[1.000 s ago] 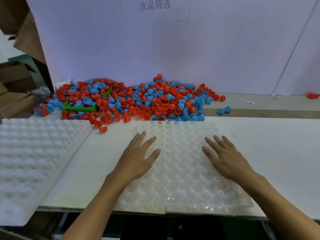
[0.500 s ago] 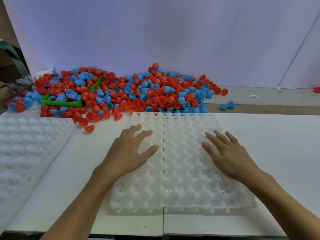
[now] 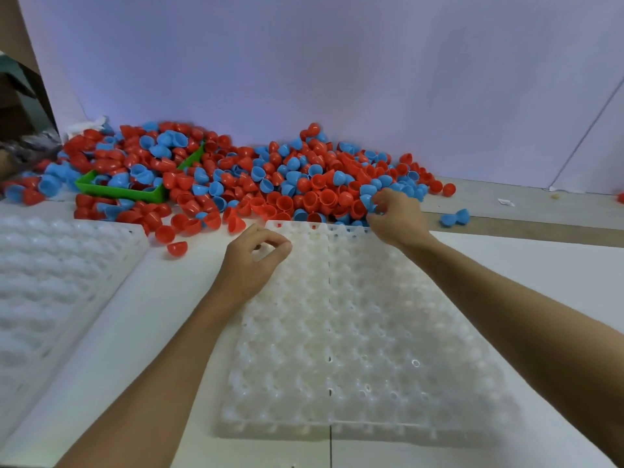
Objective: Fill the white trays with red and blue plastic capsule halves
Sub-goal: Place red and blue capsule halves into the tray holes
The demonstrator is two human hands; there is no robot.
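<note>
While the white tray [image 3: 354, 332] sits unfilled on the white table [image 3: 540, 282], a blue capsule half [image 3: 368, 197] is being pinched by the right hand [image 3: 396, 217] at the edge of the capsule pile [image 3: 270, 177]. The left hand [image 3: 251, 261] is loosely curled at the tray's far left corner, nothing visibly held. Another tray [image 3: 50, 282] is parked off left.

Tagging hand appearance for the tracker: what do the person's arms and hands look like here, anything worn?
Both forearms are bare as far as the frame shows: no sleeves in view. The left hand and right hand wear no gloves. No rings, watch, wristband or markings show on either wrist or on the fingers that are visible. Fingernails are too small to judge.
</note>
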